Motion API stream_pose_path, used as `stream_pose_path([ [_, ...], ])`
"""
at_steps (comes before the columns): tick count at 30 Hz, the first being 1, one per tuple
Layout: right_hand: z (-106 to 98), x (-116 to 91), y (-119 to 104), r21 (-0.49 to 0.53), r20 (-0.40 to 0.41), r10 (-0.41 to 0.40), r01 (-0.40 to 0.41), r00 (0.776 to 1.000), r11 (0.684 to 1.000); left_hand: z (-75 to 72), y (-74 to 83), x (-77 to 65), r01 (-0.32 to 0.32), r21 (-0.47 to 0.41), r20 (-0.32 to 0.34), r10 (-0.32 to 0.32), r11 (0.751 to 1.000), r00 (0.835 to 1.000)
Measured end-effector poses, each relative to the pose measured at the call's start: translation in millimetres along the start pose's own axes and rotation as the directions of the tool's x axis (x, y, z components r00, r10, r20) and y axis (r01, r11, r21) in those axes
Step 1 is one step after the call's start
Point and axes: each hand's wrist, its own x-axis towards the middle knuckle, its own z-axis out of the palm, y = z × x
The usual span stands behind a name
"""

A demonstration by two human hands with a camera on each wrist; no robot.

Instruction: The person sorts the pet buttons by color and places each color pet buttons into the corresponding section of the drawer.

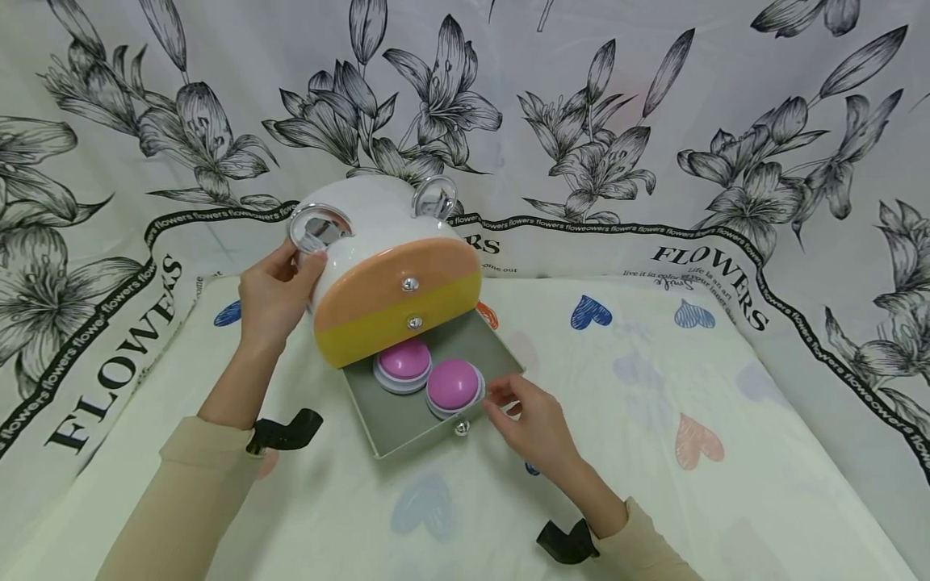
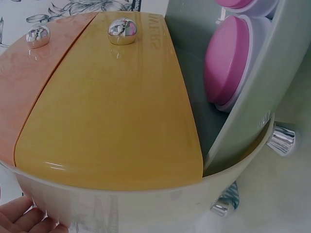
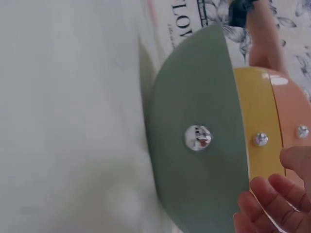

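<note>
A white rounded drawer box [image 1: 370, 202] with two silver rings on top stands tilted sideways in the head view. Its orange drawer [image 1: 370, 286] and yellow drawer [image 1: 363, 331] are closed; the grey-green bottom drawer [image 1: 392, 432] is pulled out. Inside it sit two round white pieces with pink domed tops, one near the back [image 1: 404, 359], the other by the front [image 1: 454, 385]. My left hand [image 1: 272, 298] holds the box's left side below a ring, thumb on the shell. My right hand [image 1: 534, 420], fingers loosely bent and holding nothing, hovers at the drawer's front right corner.
A pale cloth printed with hearts [image 1: 697, 440] covers the surface below. Behind hangs a white curtain with black lily drawings [image 1: 443, 89]. Round silver knobs, such as the one on the bottom drawer [image 3: 198, 138], stick out from the drawer fronts.
</note>
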Motion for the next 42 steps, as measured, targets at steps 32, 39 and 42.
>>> stream_pose_path([
  [32,49.9,-25.5,2.8,-0.074,0.038,0.108,-0.105,0.993,0.992,1.5,0.5,-0.7,-0.014,0.006,-0.005,0.014,1.0,1.0],
  [39,56.1,-25.9,-0.3,-0.08,0.019,0.149,-0.148,0.989,0.986,1.5,0.3,-0.8,-0.014,0.004,-0.009,0.014,1.0,1.0],
  [42,58.1,-25.6,-1.0,-0.076,0.009,0.154,-0.153,0.988,0.985,0.4,0.4,-0.7,-0.004,0.012,-0.007,0.004,1.0,1.0],
])
